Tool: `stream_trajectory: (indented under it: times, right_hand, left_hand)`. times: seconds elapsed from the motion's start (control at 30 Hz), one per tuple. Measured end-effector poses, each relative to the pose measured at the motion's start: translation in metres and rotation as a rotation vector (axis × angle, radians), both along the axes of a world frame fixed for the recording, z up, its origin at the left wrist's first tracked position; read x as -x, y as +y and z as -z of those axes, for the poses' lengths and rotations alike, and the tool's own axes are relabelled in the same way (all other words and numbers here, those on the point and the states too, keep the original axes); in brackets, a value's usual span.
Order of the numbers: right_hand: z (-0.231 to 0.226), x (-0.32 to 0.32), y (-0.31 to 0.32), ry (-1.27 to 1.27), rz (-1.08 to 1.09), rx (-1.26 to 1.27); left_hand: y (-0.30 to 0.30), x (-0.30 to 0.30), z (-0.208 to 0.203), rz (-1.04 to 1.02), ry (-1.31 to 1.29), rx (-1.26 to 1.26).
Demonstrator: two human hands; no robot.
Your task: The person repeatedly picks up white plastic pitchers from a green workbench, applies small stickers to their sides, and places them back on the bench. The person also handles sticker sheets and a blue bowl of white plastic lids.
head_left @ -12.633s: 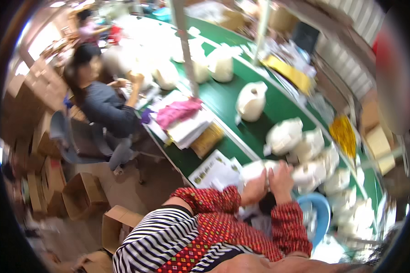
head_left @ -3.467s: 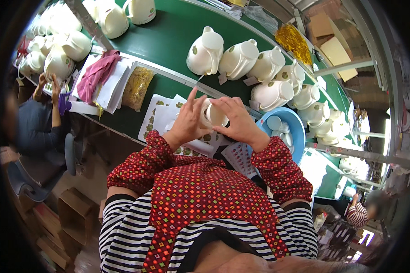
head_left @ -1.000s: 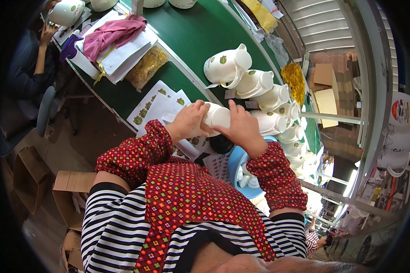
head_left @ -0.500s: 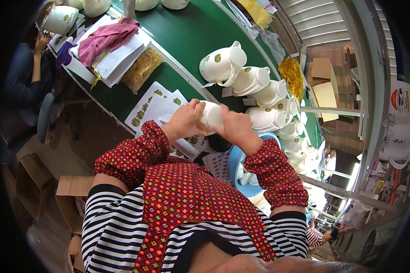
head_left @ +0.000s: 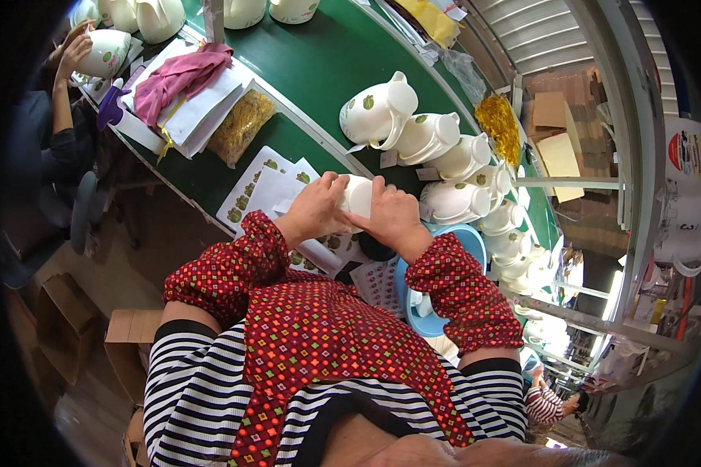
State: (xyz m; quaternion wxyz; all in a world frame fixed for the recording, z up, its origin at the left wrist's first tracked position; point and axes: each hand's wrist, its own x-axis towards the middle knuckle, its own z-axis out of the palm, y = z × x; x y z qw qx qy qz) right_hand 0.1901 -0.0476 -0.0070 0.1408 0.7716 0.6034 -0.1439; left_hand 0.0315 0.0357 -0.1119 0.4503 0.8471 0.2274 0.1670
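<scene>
Between my two hands is a white, smooth, rounded piece [head_left: 357, 195], much like the tops of the jugs nearby. My left hand [head_left: 319, 205] wraps its left side with curled fingers. My right hand [head_left: 397, 218] grips it from the right, thumb reaching toward the left hand. The hands hide its lower part, so I cannot tell whether it is a lid or a whole jug. Below the left hand, sheets of green-brown decals [head_left: 245, 198] lie on the green table. Just right of my hands stands a white jug [head_left: 453, 204] with a handle.
Several white jugs [head_left: 378, 105] line the table's right side. A light-blue basin [head_left: 427, 321] sits by my right forearm. Pink cloth [head_left: 181, 78], papers, a bag of gold shreds [head_left: 241, 126] and a spray bottle [head_left: 128, 117] are at left. A co-worker's hand [head_left: 74, 56] holds a jug.
My right hand, blurred before, now shows sharply, its fingers drawn up on the piece. The left hand keeps its hold. At far left, the co-worker's hands have shifted on their jug.
</scene>
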Motion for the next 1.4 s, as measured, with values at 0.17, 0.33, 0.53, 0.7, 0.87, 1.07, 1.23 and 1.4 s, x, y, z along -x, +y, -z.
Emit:
stream_trajectory:
  times: [0.17,0.33,0.53,0.7,0.87,1.07,1.23,1.4]
  right_hand:
    - [0.031,-0.040,-0.013,0.085,-0.600,-0.454]
    - [0.045,-0.035,-0.016,0.051,-0.334,-0.445]
    - [0.044,-0.030,-0.031,-0.061,0.198,-0.396]
    - [0.050,-0.034,-0.036,-0.089,0.323,-0.401]
    - [0.039,-0.036,-0.053,0.057,0.180,-0.498]
    - [0.028,-0.025,-0.051,0.195,0.092,-0.493]
    - [0.022,-0.003,-0.048,0.176,0.016,-0.609]
    - [0.005,0.024,-0.062,0.707,0.034,-0.589]
  left_hand:
    - [0.022,-0.001,0.000,0.088,0.158,0.166]
    - [0.019,-0.009,0.017,0.003,0.174,0.207]
    - [-0.074,-0.046,0.005,-0.341,0.050,0.210]
    - [-0.130,-0.053,0.020,-0.096,-0.180,0.261]
    - [-0.079,0.001,0.039,0.380,0.059,0.235]
    - [-0.018,0.084,0.097,0.096,0.357,-0.462]
    - [0.003,0.104,0.106,0.075,0.264,-0.212]
    - [-0.004,0.099,0.003,-0.044,-0.170,-0.389]
